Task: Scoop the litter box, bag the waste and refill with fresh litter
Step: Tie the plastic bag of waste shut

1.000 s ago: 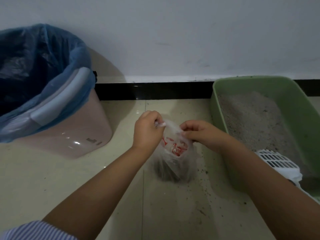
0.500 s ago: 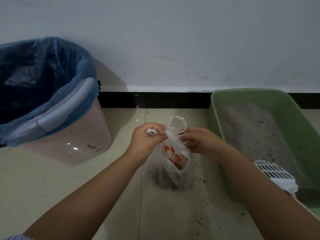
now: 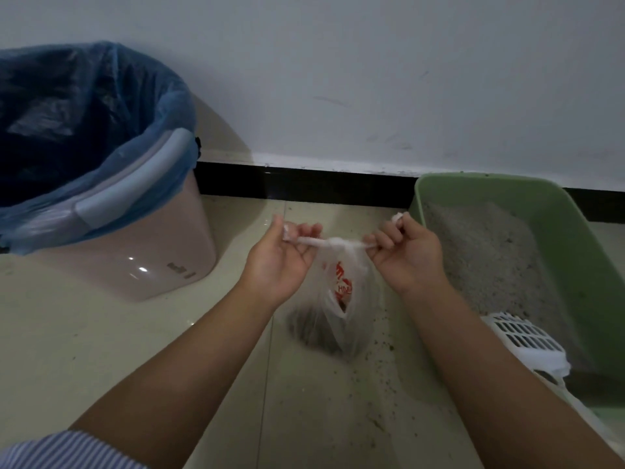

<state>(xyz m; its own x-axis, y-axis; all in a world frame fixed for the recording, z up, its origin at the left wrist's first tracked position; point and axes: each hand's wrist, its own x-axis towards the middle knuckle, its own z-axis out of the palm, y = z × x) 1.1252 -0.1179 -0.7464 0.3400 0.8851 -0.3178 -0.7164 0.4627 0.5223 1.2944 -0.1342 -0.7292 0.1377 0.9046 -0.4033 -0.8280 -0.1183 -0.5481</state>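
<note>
Thin plastic waste bag [image 3: 341, 292] feels soft, bottom-heavy; we pinch its twisted handles w/ left hand [image 3: 282, 262] & right hand [image 3: 407, 257] fingers, knot between.

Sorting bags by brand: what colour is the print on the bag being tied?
Red print on the clear plastic bag, seen in the head view.

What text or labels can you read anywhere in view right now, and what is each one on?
"HD": red print on the plastic bag, partly folded; the larger red marks above it are too creased to read.
Dark marking low on the pink bin: too small and blurred to read.
Litter box and white scoop: no text visible.
</note>
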